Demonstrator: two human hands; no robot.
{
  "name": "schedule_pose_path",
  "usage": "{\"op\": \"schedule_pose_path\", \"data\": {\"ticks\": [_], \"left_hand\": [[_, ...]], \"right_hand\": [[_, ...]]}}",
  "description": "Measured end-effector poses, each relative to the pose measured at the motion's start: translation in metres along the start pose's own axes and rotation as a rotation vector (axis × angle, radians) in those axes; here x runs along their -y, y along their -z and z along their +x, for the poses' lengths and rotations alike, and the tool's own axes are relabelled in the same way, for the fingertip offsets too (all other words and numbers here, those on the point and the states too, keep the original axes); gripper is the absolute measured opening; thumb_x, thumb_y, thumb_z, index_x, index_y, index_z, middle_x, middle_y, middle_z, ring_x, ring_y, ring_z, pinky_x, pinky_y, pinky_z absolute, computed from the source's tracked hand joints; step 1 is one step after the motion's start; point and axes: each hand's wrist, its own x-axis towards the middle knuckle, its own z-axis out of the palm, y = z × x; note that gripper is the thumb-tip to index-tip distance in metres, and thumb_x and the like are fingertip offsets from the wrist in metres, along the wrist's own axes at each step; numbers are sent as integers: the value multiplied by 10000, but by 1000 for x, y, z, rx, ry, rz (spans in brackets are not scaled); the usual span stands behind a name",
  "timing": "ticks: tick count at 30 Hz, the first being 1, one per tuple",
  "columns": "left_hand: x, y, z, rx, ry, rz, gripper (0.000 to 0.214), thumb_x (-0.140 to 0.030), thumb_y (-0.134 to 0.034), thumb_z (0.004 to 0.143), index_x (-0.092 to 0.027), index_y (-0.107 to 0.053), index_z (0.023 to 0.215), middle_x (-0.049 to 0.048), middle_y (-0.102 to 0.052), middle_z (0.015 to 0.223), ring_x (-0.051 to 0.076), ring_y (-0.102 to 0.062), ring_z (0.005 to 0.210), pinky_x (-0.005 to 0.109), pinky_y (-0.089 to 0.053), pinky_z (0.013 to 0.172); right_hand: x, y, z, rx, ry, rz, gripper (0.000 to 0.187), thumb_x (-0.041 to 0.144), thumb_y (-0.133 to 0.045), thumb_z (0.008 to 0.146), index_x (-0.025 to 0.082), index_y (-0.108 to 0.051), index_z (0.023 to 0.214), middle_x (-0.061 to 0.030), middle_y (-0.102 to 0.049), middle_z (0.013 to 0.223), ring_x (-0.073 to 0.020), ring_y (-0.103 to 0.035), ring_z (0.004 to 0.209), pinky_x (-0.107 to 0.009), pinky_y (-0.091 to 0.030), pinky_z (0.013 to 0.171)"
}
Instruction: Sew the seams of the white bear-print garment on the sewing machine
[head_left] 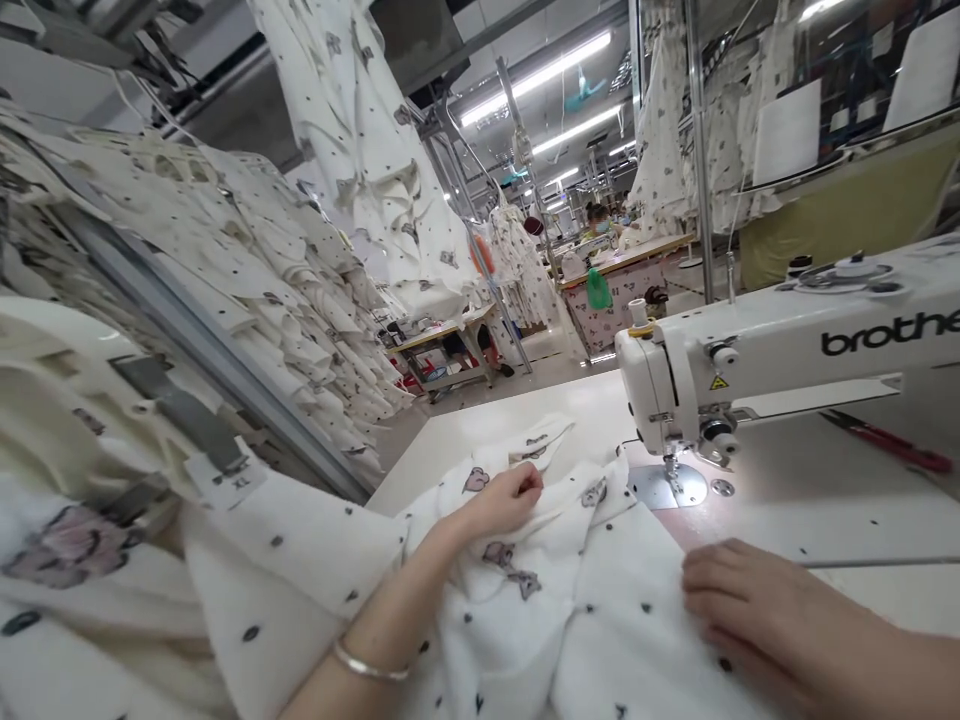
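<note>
White fabric (517, 630) with dark dots and small pink-and-grey prints lies bunched over the sewing table's front. My left hand (510, 497) is closed on a fold of it, left of the needle; its fingertips are tucked out of sight. At the cloth's right edge, my right hand (750, 595) has its fingers bent together over the fabric, the thumb partly hidden beneath. Behind both hands stands a white sewing machine (780, 350), its presser foot (675, 478) lit above the metal needle plate. A corner of the cloth reaches close to that plate.
Red-handled snips (892, 440) lie under the machine arm. A grey rail (217, 350) runs along my left beside hanging printed garments (262, 270). An XL tag (229, 482) shows at near left. Thread cones (787, 130) stand at upper right; a person (596, 220) sits far back.
</note>
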Motion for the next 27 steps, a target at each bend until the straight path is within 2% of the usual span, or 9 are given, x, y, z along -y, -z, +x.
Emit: {"op": "schedule_pose_path", "data": {"ticks": [3,7,9,15,18,20,23,25,27], "left_hand": [[-9,13,-4,50,-20,-80,256,-305,-390,780,-165,-512,956,-16,-471,706,117,-422,621,207,-341,574],[-23,32,-14,156,-54,-204,330,-362,-510,727,-175,-554,996,15,-564,888,160,-500,795,219,-374,704],[-27,33,-15,189,-39,-253,324,-387,-553,697,-171,-585,937,23,-582,941,187,-511,857,226,-378,733],[-30,26,-16,164,7,-378,323,-457,-518,707,-149,-542,800,3,-553,800,157,-506,740,216,-386,627],[-33,34,-21,163,-18,-444,338,-415,-574,657,-147,-512,854,1,-540,825,150,-509,761,218,-402,648],[-36,41,-24,163,-33,-478,391,-412,-574,653,-143,-489,924,13,-540,844,158,-522,773,230,-416,647],[-42,47,-26,158,-61,-500,419,-407,-566,662,-134,-471,966,29,-538,840,175,-535,786,245,-429,635],[-46,47,-25,151,-87,-492,393,-390,-583,655,-133,-481,934,21,-532,808,173,-535,775,241,-429,626],[-49,46,-22,135,-113,-467,342,-371,-602,646,-135,-491,868,2,-518,769,155,-528,744,225,-421,615]], "right_hand": [[-15,-3,15,128,-50,-36,219,149,-419,797,186,-572,951,-99,-559,1031,-239,-510,953,-392,-406,813],[-26,-17,36,139,-278,-55,461,125,-420,775,99,-392,1235,-174,-381,1281,-293,-439,1090,-426,-397,841],[-23,-23,49,138,-343,-23,566,124,-456,740,103,-313,1287,-173,-341,1309,-297,-488,1031,-410,-429,777],[-7,-31,75,82,-513,159,821,241,-605,660,195,-164,1352,-166,-232,1368,-310,-527,964,-388,-409,736],[-8,-27,74,31,-615,332,875,399,-602,681,176,-96,1359,-168,-334,1308,-294,-524,961,-359,-413,712],[-10,-22,72,27,-661,487,809,501,-534,721,147,-153,1340,-165,-433,1220,-246,-560,863,-312,-433,615],[-9,-15,70,68,-642,735,650,551,-515,724,142,-391,1214,-114,-566,1019,-179,-568,687,-250,-406,474],[-6,-12,71,71,-602,866,493,513,-571,703,151,-539,1036,-68,-606,877,-174,-562,692,-242,-410,503],[-1,-9,73,44,-567,971,353,467,-604,693,145,-600,839,-51,-615,799,-183,-560,748,-258,-429,608]]}}
